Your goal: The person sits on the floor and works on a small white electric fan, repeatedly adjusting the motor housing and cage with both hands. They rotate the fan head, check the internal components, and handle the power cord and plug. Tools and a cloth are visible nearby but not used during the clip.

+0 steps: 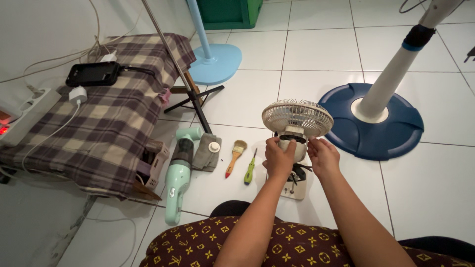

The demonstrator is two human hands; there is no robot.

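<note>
While both hands grip it, I note the small cream fan stands on the tiled floor, grille fitted. Left hand and right hand have fingers closed round its motor housing. Green screwdriver and paintbrush lie unused beside it; I judge the work midway.

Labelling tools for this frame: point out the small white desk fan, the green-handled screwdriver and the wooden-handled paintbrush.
small white desk fan (297, 116), head view, on the round front grille.
green-handled screwdriver (250, 171), head view, on the green handle.
wooden-handled paintbrush (232, 163), head view, on the orange wooden handle.
</note>
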